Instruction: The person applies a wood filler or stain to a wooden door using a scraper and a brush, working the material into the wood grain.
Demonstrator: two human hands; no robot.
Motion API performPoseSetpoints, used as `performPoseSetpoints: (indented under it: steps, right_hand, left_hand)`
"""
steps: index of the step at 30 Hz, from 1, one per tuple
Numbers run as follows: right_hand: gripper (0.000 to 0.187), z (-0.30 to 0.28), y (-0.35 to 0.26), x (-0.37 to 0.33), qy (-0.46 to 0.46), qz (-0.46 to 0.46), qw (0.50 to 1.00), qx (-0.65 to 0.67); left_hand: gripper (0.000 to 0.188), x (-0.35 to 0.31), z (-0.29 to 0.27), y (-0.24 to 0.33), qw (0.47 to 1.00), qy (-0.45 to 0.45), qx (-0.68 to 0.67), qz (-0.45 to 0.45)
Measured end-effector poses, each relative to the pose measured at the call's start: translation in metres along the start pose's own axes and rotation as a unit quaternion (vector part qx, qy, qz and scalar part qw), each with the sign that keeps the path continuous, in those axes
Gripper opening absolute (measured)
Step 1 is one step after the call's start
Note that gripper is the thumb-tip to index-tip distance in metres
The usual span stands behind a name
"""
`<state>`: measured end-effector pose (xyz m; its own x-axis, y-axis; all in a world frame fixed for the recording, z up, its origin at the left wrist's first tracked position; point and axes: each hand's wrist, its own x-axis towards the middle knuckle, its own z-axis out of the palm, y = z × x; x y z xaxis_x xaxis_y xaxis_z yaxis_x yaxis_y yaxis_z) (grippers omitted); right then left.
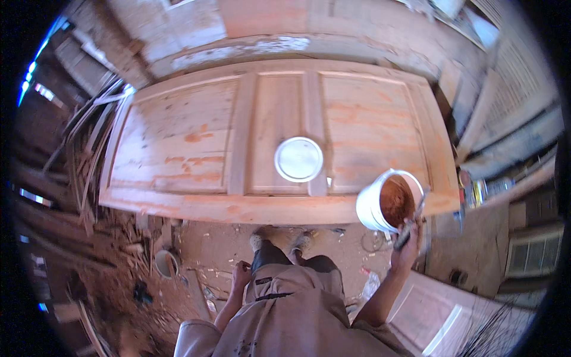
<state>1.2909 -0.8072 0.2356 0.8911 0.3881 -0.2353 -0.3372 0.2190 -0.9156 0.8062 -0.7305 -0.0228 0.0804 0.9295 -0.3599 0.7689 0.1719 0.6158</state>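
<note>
A panelled wooden door (238,137) lies flat in front of me, with orange-brown smears on its panels and near rail. At its near right edge is a white bucket (370,208) with reddish-brown filler (397,202) inside. My right hand (409,247), closed round the handle of what looks like a putty knife (402,238), is beside the bucket. The knife's blade is up against the bucket's right rim. A round white lid (298,159) rests on the door's middle panel. Low beside my left thigh, my left hand (241,275) has curled fingers; anything inside them is hidden.
Scrap wood (89,172) is piled on the left. Another panelled door (425,312) leans at the lower right. Cans (479,193) stand right of the work. Wood chips litter the floor (208,244), where a cut-off pail (167,263) stands.
</note>
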Motion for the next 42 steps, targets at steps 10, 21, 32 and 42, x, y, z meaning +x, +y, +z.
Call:
performPoseSetpoints:
  steps: [10, 21, 32, 42]
  right_hand:
    - [0.043, 0.041, -0.002, -0.036, -0.132, 0.021, 0.991, 0.013]
    - [0.029, 0.150, 0.039, -0.123, -0.371, 0.213, 0.828, 0.363]
    - [0.039, 0.293, 0.140, -0.239, -0.419, 0.327, 0.777, 0.338]
    - [0.021, 0.427, 0.161, -0.276, -0.472, 0.363, 0.765, 0.245]
  left_hand:
    - [0.021, -0.013, -0.036, 0.009, 0.995, -0.013, -0.036, -0.092]
    - [0.028, -0.005, -0.122, -0.038, 0.987, -0.025, -0.097, -0.122]
    - [0.023, -0.049, -0.217, -0.232, 0.949, 0.176, -0.110, -0.238]
    - [0.021, -0.090, -0.164, -0.304, 0.864, 0.309, -0.221, -0.332]
